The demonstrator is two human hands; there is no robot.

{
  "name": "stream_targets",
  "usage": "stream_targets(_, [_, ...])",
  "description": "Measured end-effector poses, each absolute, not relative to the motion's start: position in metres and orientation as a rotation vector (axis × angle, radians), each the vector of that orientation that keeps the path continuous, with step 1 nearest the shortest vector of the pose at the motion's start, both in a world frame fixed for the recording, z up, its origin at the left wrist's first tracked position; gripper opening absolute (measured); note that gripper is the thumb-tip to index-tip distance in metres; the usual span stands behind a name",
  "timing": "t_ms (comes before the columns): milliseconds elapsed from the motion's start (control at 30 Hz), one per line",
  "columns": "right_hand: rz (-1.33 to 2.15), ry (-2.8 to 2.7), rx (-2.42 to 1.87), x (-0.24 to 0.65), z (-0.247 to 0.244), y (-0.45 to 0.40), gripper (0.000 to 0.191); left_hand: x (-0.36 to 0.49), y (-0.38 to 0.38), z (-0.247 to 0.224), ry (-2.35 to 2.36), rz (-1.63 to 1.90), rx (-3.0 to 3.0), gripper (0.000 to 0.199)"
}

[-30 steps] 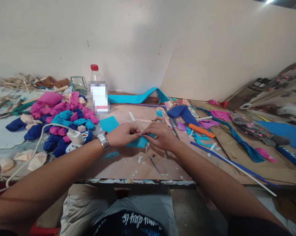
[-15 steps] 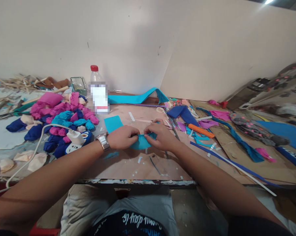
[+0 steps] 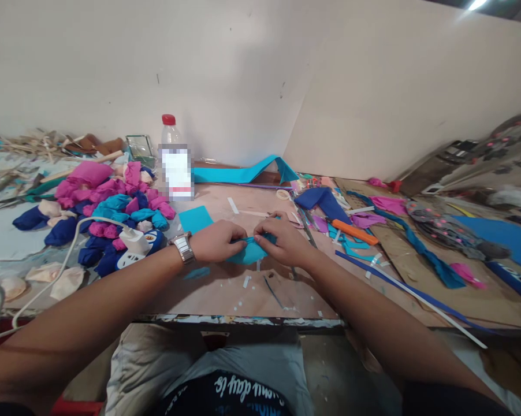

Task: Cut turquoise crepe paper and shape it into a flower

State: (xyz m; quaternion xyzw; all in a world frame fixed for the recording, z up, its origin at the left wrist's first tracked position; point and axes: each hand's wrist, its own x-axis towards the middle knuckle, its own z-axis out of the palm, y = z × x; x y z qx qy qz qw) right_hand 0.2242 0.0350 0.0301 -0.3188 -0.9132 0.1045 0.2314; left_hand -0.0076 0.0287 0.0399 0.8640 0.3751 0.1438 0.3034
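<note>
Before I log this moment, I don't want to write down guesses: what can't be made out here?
All in the head view:
- Turquoise piece: its gripped parts, hidden by the fingers of the left hand and right hand.
- Bottle: its label, masked by blurred blocks.
- Power strip: part of its face, hidden by the plug.
- Dark shirt: lower lettering, cut off by the bottom edge.

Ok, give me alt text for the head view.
A person's left hand and right hand hold a turquoise piece over a worktable. Crumpled pink and blue bundles lie to the left, an orange tool and scraps to the right, a red-capped bottle behind.
</note>
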Motion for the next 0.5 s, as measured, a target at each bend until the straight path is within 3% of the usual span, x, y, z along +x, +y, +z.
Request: stream_targets(500, [0.149, -2.504, -0.709, 0.2228, 0.0338, 0.0336, 0.012, -0.0069, 0.0317, 0.0371, 0.973, 0.370, 2.175, 0.018])
